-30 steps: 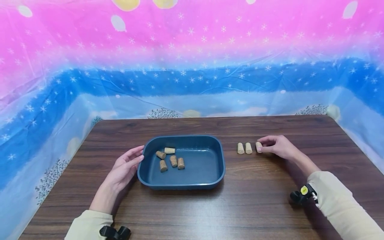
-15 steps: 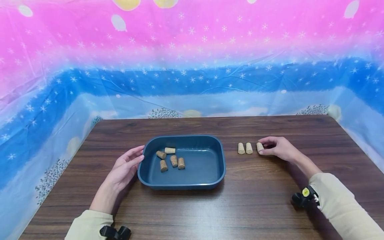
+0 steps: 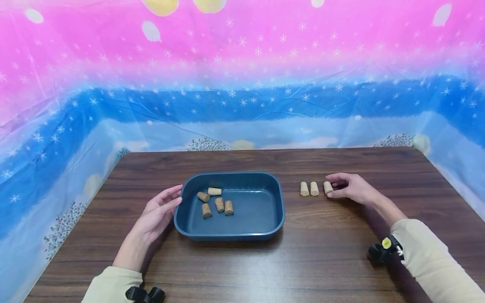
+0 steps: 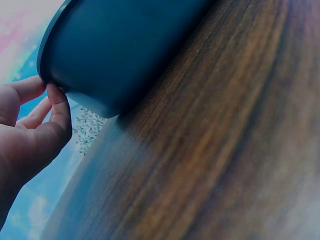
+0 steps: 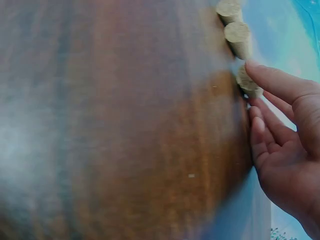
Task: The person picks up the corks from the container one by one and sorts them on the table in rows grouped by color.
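Observation:
A dark blue rectangular tray [image 3: 257, 210] stands on the table, with several corks [image 3: 228, 207] lying in its left half. My left hand [image 3: 155, 214] holds the tray's left side, thumb and fingers at the rim, as the left wrist view also shows. To the right of the tray, two pale corks [image 3: 314, 188] lie side by side. A third pale cork [image 3: 328, 188] lies just right of them, slightly turned. My right hand [image 3: 354, 188] pinches this third cork between thumb and fingers, with the thumb at its near end in the right wrist view.
The brown wooden table [image 3: 242, 269] stretches around the tray. Behind it and at both sides hangs a pink and blue snowflake-patterned cloth [image 3: 242, 97]. Black wrist cameras [image 3: 382, 249] sit at both sleeves.
My right thumb has slid down toward the near end of the third cork, which is turned slightly. The left hand and the tray have stayed in place.

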Demonstrator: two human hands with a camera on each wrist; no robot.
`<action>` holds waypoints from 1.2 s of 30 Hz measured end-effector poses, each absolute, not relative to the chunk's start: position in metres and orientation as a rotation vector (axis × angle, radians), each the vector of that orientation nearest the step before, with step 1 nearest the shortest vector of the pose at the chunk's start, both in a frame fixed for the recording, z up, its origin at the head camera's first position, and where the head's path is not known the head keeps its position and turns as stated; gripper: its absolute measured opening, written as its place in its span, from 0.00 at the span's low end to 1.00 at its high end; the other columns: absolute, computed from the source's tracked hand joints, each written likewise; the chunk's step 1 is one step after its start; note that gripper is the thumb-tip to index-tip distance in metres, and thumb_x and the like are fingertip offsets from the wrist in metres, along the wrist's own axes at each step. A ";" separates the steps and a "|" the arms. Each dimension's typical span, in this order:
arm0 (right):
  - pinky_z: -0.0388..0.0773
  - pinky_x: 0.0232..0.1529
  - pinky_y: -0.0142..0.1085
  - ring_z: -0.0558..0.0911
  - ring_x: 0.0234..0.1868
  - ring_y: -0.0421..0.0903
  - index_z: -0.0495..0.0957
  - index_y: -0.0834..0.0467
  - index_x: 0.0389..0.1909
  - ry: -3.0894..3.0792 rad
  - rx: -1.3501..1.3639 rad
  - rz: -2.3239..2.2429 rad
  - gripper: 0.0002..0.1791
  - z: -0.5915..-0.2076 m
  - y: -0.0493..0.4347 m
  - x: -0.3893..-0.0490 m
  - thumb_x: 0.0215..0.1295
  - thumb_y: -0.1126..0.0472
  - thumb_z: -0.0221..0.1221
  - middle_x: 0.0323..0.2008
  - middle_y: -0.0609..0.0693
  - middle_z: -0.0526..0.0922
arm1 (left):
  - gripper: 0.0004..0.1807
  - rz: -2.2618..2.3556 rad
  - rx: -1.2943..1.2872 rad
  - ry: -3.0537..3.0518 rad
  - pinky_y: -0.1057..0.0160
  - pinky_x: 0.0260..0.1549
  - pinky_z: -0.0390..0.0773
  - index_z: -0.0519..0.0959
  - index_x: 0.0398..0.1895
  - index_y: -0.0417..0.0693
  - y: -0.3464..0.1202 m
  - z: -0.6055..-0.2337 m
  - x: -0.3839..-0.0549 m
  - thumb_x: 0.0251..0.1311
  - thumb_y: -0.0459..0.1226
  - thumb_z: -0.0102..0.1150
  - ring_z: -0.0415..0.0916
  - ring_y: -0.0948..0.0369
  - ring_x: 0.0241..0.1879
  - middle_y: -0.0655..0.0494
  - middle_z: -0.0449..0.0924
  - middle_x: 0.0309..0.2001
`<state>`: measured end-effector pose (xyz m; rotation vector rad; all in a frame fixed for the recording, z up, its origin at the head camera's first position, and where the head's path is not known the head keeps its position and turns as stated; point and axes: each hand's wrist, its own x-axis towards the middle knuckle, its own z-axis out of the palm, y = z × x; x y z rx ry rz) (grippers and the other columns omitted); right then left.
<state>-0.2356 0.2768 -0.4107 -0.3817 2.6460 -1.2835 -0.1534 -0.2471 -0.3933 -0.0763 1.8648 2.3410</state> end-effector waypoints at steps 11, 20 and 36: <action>0.73 0.47 0.29 0.74 0.58 0.57 0.67 0.67 0.65 2.594 -0.410 -1.291 0.33 -0.393 0.282 -0.237 0.64 0.54 0.63 0.60 0.64 0.73 | 0.14 2.346 -0.061 1.855 0.70 0.48 0.75 0.77 0.53 0.51 -0.247 -0.393 -0.153 0.68 0.30 0.54 0.74 0.63 0.47 0.53 0.71 0.49; 0.78 0.47 0.48 0.78 0.50 0.58 0.70 0.68 0.62 2.698 -0.387 -1.287 0.26 -0.362 0.240 -0.234 0.72 0.54 0.55 0.54 0.65 0.77 | 0.14 2.365 -0.045 1.838 0.70 0.47 0.75 0.79 0.49 0.54 -0.248 -0.394 -0.153 0.68 0.29 0.53 0.74 0.63 0.46 0.54 0.72 0.48; 0.80 0.45 0.42 0.80 0.49 0.53 0.76 0.63 0.57 2.595 -0.603 -1.424 0.18 -0.330 0.116 -0.224 0.69 0.60 0.58 0.50 0.57 0.81 | 0.14 2.338 -0.064 1.862 0.70 0.48 0.74 0.77 0.54 0.50 -0.248 -0.394 -0.153 0.68 0.30 0.53 0.74 0.64 0.47 0.54 0.71 0.49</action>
